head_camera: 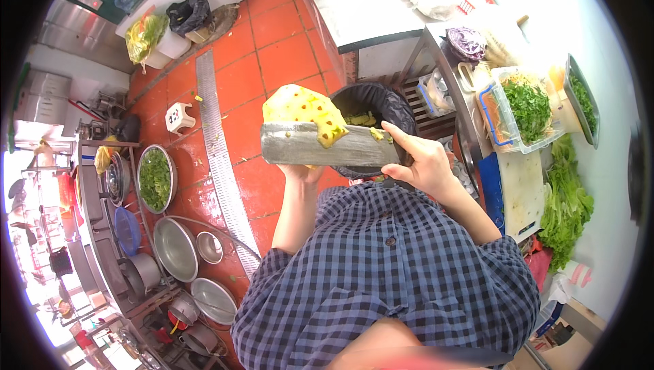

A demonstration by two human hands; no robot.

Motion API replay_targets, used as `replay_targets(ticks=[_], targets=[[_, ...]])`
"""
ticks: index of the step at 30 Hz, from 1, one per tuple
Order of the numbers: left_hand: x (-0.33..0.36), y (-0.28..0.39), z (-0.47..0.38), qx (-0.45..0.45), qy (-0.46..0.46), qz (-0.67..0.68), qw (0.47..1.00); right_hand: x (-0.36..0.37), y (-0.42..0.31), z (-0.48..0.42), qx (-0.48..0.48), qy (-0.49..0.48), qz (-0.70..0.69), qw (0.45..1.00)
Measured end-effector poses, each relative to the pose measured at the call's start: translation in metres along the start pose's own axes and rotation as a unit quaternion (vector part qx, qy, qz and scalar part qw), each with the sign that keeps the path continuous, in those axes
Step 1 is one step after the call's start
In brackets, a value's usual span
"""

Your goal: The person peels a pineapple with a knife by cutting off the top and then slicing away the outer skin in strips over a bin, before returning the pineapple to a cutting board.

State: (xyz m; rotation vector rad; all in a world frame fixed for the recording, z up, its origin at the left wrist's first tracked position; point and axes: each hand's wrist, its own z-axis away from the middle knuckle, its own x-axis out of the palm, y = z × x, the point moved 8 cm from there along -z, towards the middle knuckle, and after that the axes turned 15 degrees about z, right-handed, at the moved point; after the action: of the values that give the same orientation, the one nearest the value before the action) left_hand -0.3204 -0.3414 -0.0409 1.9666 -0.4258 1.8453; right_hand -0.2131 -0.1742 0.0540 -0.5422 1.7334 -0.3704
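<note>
A broad metal cleaver (327, 153) lies across the middle of the view. My right hand (421, 158) holds its handle end, with the forefinger stretched along the blade's top. A partly peeled pineapple (301, 107) with brown eyes shows beyond the blade, and a strip of it hangs over the metal. Small bits of peel stick to the blade near my right hand. My left hand (304, 172) is under the pineapple, mostly hidden by the cleaver. Beyond and below the blade stands a bin lined with a black bag (396, 107), with yellow-green peelings inside.
At right, a metal counter holds a plastic container of chopped greens (526, 109), a white cutting board (521, 191), lettuce (567, 206) and a cut red cabbage (465, 43). Metal basins (175, 249) and a small white stool (180, 118) stand left on the red tiles.
</note>
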Motion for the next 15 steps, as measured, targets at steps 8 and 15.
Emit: replay_targets(ticks=[8, 15], targets=[[0.013, -0.007, 0.002, -0.042, -0.046, 0.048, 0.997, 0.011, 0.01, -0.005, 0.009, 0.006, -0.032, 0.999], [0.001, -0.018, 0.005, -0.072, -0.019, -0.003, 0.997, 0.024, 0.018, -0.007, 0.032, -0.003, -0.084, 0.996]])
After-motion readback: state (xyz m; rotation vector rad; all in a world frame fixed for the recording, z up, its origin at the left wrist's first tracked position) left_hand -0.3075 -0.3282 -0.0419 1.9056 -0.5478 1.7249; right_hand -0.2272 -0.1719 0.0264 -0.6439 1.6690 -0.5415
